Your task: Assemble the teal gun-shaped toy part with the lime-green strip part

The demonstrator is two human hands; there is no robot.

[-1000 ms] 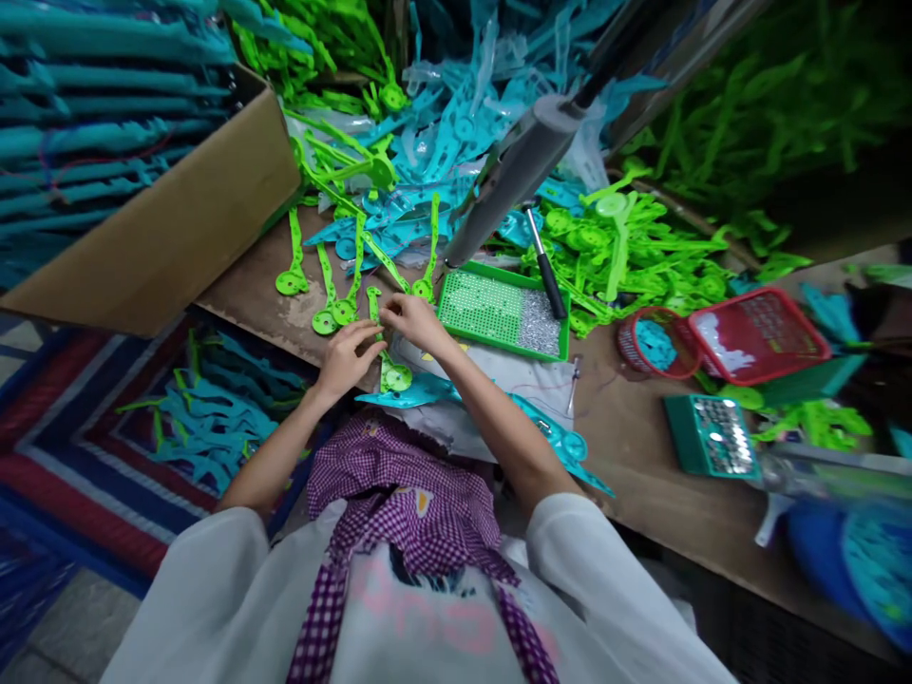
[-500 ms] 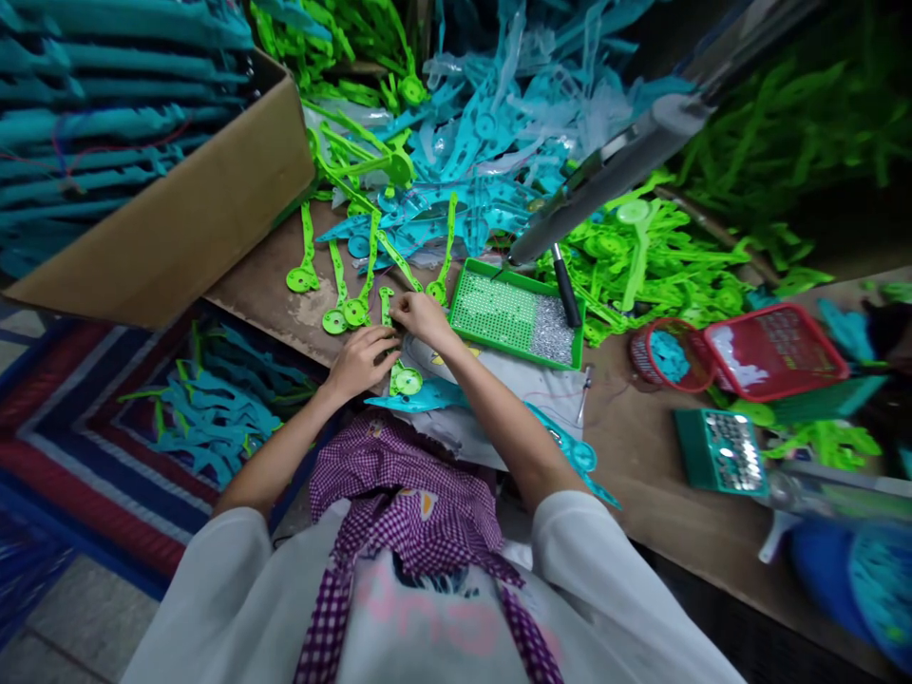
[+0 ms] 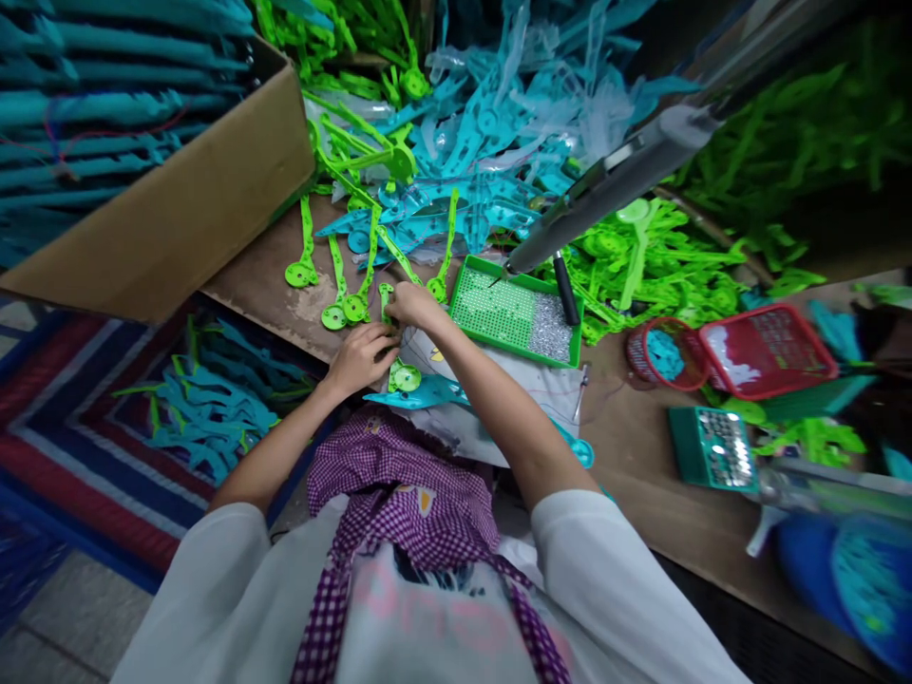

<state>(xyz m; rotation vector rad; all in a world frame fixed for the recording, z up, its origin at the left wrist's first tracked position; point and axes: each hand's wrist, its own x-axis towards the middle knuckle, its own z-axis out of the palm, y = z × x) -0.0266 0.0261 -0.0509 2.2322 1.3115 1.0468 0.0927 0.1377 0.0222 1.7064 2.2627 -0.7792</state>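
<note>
A lime-green plastic part with a round end (image 3: 405, 377) lies in front of me, its narrow arm running up beneath my fingers. My left hand (image 3: 362, 359) is closed on the middle of this part, fingers bent over it. Close above, my right hand (image 3: 414, 306) pinches with its fingertips at the part's narrow upper end; whatever is between those fingertips is hidden. A long turquoise plastic part (image 3: 427, 391) rests on pale cloth just below the round end, passing under my right forearm. More green arm-shaped parts (image 3: 356, 306) lie to the left and beyond my hands.
A green tray (image 3: 491, 304) of small metal pieces stands right of my hands, beneath a hanging powered screwdriver (image 3: 570, 223). Turquoise and green parts pile up behind. A cardboard box (image 3: 192, 190) stands left; red baskets (image 3: 798, 356) and a teal box (image 3: 688, 446) stand right.
Both hands stay at the same green part, with the right hand shifted very slightly up and left. The view has tilted a little; nothing else has visibly moved.
</note>
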